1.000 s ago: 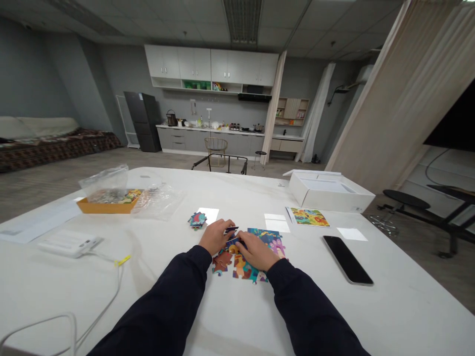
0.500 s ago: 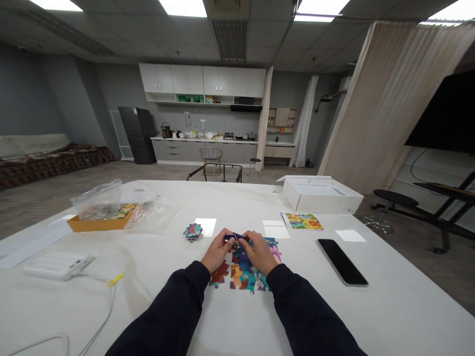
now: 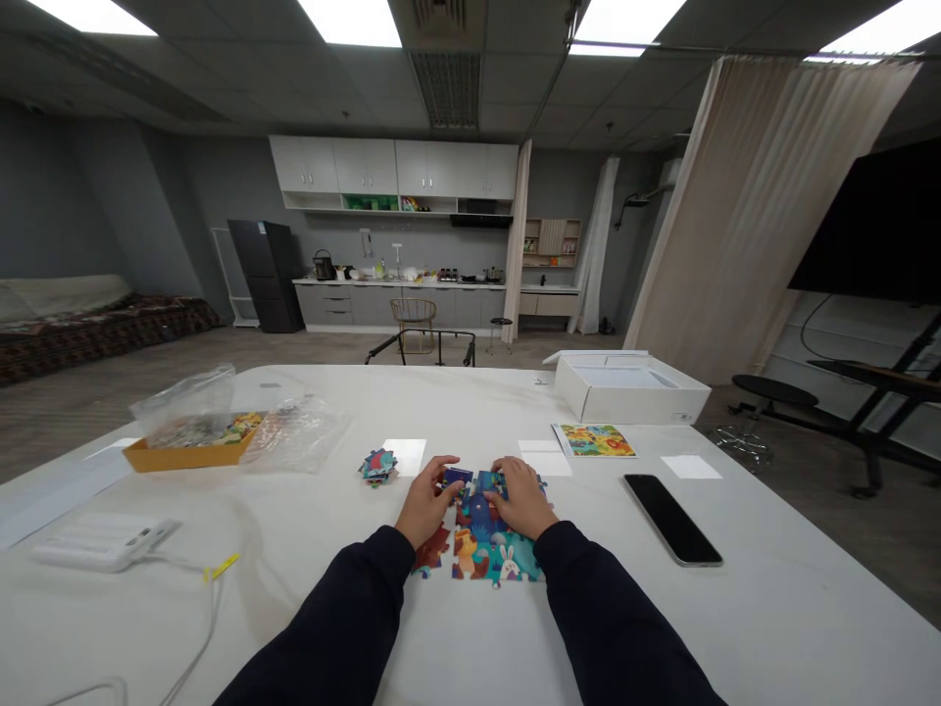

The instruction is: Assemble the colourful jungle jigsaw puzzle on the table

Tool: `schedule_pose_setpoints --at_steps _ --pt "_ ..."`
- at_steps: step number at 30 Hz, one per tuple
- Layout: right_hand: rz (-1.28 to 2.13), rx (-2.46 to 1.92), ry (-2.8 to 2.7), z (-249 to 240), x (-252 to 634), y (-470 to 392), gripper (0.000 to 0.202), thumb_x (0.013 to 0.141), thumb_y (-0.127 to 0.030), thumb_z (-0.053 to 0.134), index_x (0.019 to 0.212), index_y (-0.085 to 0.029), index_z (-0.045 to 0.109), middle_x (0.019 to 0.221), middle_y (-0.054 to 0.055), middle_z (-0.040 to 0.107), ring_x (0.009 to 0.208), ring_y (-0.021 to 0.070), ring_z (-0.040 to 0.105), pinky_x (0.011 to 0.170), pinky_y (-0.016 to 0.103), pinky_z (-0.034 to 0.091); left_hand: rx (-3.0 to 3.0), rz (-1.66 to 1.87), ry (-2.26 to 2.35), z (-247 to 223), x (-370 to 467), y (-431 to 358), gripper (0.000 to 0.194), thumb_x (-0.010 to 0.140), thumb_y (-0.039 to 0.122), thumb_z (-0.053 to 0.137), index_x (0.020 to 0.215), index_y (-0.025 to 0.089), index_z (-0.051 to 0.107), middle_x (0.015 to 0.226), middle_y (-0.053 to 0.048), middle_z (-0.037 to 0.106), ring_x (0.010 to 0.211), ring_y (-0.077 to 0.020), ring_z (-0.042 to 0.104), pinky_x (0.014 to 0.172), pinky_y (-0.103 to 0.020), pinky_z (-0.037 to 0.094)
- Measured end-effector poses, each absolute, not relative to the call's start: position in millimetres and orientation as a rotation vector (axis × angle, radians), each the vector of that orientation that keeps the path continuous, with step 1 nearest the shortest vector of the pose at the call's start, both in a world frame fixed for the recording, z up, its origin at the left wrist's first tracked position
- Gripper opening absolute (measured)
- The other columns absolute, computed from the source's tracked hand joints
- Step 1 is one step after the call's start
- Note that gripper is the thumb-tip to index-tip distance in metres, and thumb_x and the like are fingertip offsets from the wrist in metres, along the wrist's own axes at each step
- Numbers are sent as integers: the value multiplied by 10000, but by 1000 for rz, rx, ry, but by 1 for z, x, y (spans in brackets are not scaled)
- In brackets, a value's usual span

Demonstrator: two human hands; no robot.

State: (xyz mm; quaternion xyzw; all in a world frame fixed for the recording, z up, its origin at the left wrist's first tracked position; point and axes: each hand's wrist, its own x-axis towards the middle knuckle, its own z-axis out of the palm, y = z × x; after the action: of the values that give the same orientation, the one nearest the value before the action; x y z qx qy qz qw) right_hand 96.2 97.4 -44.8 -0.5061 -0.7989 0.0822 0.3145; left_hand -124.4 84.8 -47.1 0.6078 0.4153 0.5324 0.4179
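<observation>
A partly joined jigsaw puzzle (image 3: 489, 544) lies on the white table, showing a fox-like animal and a white rabbit. My left hand (image 3: 426, 502) is closed on a dark blue puzzle piece (image 3: 457, 478) at the puzzle's upper left. At the upper right, my right hand (image 3: 523, 498) rests over the puzzle with its fingers bent; part of the picture is hidden under it, and whether it grips a piece is unclear. A small stack of loose pieces (image 3: 378, 466) sits to the left, beyond my left hand.
On the table (image 3: 456, 637) are a phone (image 3: 672, 520), a picture card (image 3: 594, 440), a white box (image 3: 632, 392), an orange tray (image 3: 192, 454) with pieces and plastic bags, and a white power bank (image 3: 107, 542) with a cable.
My hands have moved apart from their meeting point above the puzzle. The dark blue piece is now lower, at the puzzle's upper left. The whole view has shifted slightly.
</observation>
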Motion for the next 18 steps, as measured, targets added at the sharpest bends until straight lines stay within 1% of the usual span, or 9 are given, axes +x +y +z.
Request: schedule_pose_setpoints --at_steps 2,5,7,8,11,13,15,16,18 --pt "270 -1253 -2022 -40 94 95 227 828 -177 627 1046 -221 580 1091 85 660 1109 275 579 1007 437 425 1502 1335 1021 -46 -124 85 342 829 349 750 1105 188 627 971 -52 694 893 -183 662 788 -293 532" --pt "504 -1114 -1901 -33 87 93 97 851 -175 572 926 -236 568 898 26 657 871 222 626 850 370 488 1460 1308 936 -42 -123 84 342 820 397 770 1036 182 616 979 -55 694 882 -182 660 783 -296 536" --pt "700 -1035 -1782 -29 83 93 70 851 -217 607 906 -239 568 837 7 667 790 204 645 780 344 511 1486 1290 895 -39 -122 83 336 832 421 764 1008 180 610 955 -45 683 861 -175 650 768 -290 533" --pt "787 -1004 -1722 -28 83 94 126 840 -241 642 946 -240 575 846 9 686 787 204 663 771 343 525 1513 1286 891 -38 -122 82 327 839 425 760 993 179 611 936 -38 676 851 -172 644 763 -285 530" --pt "904 -971 -1648 -27 93 98 378 833 -280 675 1191 -242 559 991 49 740 877 217 710 841 382 563 1547 1306 939 -36 -122 81 304 855 432 741 971 183 612 888 -21 658 803 -163 630 697 -258 511" --pt "756 -1056 -1751 -31 108 102 442 835 -264 661 1268 -231 576 1139 95 728 1047 242 692 976 440 534 1528 1329 986 -37 -123 81 303 859 428 731 1004 185 622 926 -33 673 788 -163 632 658 -248 502" --pt "502 -1227 -1897 -38 124 105 427 790 -248 707 1212 -202 660 1266 144 679 1252 300 596 1110 507 439 1518 1329 1018 -39 -124 82 315 861 417 726 1050 182 637 971 -55 693 795 -171 640 651 -253 505" --pt "412 -1313 -1948 -42 131 107 419 765 -250 739 1176 -188 690 1312 163 653 1316 329 545 1143 532 399 1520 1319 1030 -40 -124 82 323 863 412 722 1074 180 644 992 -66 701 811 -178 646 659 -259 511" --pt "334 -1428 -1998 -49 138 110 401 733 -254 784 1120 -176 718 1351 180 623 1363 359 495 1155 549 375 1525 1297 1047 -42 -124 83 337 864 403 718 1106 177 658 1019 -82 710 857 -194 657 676 -270 522"
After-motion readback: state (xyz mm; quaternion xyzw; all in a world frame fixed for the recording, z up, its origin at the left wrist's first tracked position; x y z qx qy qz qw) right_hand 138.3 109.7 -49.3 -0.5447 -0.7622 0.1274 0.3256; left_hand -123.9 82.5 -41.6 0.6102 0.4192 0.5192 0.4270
